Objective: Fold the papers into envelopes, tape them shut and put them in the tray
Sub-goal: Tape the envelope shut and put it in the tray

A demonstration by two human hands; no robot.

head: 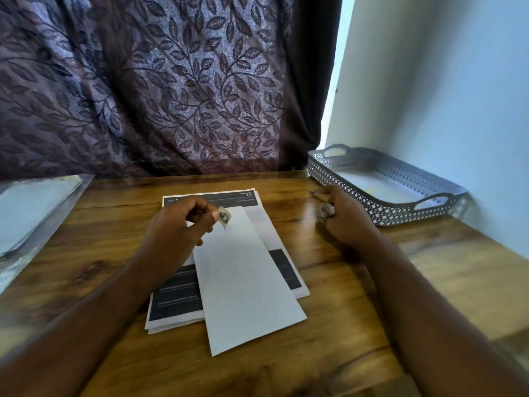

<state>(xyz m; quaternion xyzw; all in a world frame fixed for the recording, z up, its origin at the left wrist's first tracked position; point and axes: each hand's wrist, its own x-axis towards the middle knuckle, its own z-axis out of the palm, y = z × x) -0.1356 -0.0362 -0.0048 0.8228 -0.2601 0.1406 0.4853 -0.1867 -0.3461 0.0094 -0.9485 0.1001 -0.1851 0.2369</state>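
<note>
A wooden desk [343,353] seen from above, with two bare forearms reaching in. A folded white paper [246,276] lies slanted in the middle, on top of a stack of printed papers [177,305]. The left hand [177,224] rests at the folded paper's upper left corner, its thumb and fingers pinching a short piece of tape [224,216]. The right hand [346,219] sits on the desk to the right, fingers curled around a small roll of tape [325,211] (blurred). Just beyond it, by the wall, stands a grey perforated tray [383,213]. A clear plastic sleeve [34,213] lies at far left. A leaf-patterned curtain [171,81] hangs behind.
</note>
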